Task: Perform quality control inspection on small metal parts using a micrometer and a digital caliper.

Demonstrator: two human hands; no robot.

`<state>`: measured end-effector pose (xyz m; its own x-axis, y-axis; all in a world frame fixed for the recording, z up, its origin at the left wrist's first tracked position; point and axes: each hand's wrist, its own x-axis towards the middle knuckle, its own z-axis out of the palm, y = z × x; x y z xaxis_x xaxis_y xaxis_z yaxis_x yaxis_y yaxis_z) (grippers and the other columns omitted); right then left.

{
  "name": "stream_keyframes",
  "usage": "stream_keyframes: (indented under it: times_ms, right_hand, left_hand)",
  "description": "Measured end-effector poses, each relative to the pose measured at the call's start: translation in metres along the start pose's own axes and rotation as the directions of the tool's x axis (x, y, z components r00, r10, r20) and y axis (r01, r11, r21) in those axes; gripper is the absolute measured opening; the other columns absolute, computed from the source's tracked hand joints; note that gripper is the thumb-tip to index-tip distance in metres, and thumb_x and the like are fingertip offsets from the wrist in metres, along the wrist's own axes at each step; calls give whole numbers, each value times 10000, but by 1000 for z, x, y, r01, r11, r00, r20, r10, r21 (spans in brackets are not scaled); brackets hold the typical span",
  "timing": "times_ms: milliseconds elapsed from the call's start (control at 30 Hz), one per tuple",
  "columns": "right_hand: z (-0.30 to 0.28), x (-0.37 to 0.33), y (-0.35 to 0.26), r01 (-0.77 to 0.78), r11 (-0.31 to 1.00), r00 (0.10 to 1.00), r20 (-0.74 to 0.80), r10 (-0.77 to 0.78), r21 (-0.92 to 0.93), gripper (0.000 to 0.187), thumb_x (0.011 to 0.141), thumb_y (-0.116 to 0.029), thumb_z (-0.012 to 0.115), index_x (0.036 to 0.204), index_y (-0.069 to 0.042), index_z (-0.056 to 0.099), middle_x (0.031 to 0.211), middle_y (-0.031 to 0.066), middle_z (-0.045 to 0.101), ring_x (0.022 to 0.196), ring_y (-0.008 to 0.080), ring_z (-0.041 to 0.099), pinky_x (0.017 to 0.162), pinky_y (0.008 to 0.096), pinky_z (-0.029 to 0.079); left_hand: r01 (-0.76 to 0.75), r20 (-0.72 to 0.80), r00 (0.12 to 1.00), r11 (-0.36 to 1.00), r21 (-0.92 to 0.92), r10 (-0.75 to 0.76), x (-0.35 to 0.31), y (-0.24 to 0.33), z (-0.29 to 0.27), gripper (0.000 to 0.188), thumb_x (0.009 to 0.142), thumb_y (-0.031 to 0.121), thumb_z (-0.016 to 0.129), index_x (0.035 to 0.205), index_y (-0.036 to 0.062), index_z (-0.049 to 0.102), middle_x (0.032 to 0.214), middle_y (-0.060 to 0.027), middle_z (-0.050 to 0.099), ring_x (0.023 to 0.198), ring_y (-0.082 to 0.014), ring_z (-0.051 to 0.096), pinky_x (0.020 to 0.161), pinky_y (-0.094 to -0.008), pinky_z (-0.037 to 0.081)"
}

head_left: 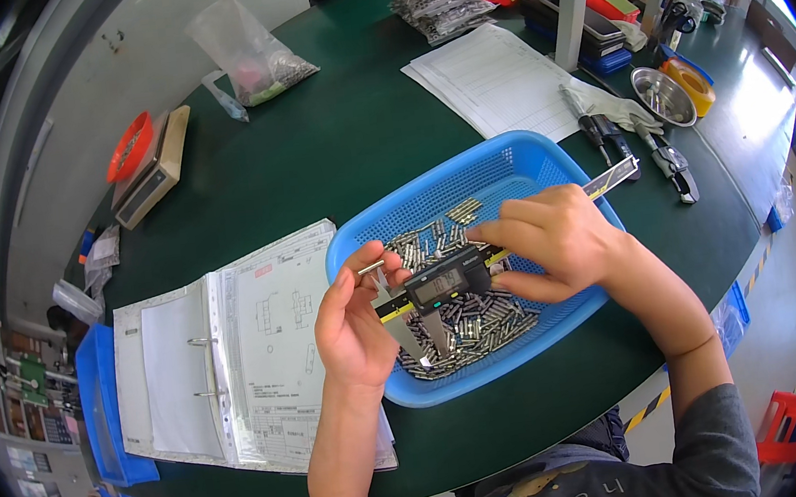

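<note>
My right hand (553,242) grips a digital caliper (441,285) by its slider and beam, and the tool slants across a blue perforated basket (371,217). Between the fingertips of my left hand (352,321) is a small metal pin (371,267), close by the caliper's upper jaws. The lower jaws stand a little apart with nothing between them. Many similar metal pins (484,327) lie loose in the basket under both hands. The caliper and my hands hide some of them.
Left of the basket lies an open ring binder (273,349) with drawings; a blue tray (99,406) is beyond it. A scale (153,182) bears a red dish. Papers (497,83), more calipers (665,162) and a metal bowl (663,94) lie farther back. A person stands across the table.
</note>
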<state>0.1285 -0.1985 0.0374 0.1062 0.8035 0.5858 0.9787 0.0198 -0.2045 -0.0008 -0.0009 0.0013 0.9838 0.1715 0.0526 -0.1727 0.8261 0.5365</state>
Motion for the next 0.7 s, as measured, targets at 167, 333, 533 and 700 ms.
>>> stream_keyframes:
  times_ms: [167, 333, 533, 700]
  right_hand:
    - [-4, 2, -2, -85, 995, 996, 24, 84, 60, 380, 669, -260, 628, 961, -30, 548, 679, 61, 515, 523, 245, 524, 429, 321, 390]
    - [-2, 2, -2, -86, 994, 996, 23, 84, 65, 386, 675, -267, 629, 968, -31, 544, 683, 61, 518, 529, 247, 528, 435, 325, 392]
    - [0, 1, 1, -76, 994, 997, 13, 75, 77, 380, 683, -275, 630, 961, -31, 541, 692, 63, 522, 532, 249, 527, 438, 326, 392]
    - [0, 1, 1, -71, 994, 997, 14, 70, 86, 382, 685, -292, 634, 953, -35, 541, 695, 61, 519, 533, 249, 526, 438, 325, 391]
  left_hand:
    - [4, -5, 1000, 1000, -5, -4, -1, 0, 1, 298, 853, 184, 431, 1061, -11, 518, 950, -126, 576, 881, -222, 555, 813, -323, 449]
    - [-6, -39, 999, 1000, 7, 6, -2, 0, 2, 263, 846, 165, 448, 1034, 0, 529, 945, -126, 574, 882, -225, 554, 804, -326, 449]
    - [-4, -55, 998, 1000, 11, 5, 0, -1, 1, 243, 848, 154, 450, 1019, 5, 541, 936, -128, 576, 885, -223, 552, 797, -325, 452]
    - [-10, -34, 999, 1000, 28, 11, -2, 0, 0, 238, 851, 150, 446, 1015, 8, 544, 941, -126, 577, 883, -221, 554, 796, -323, 453]
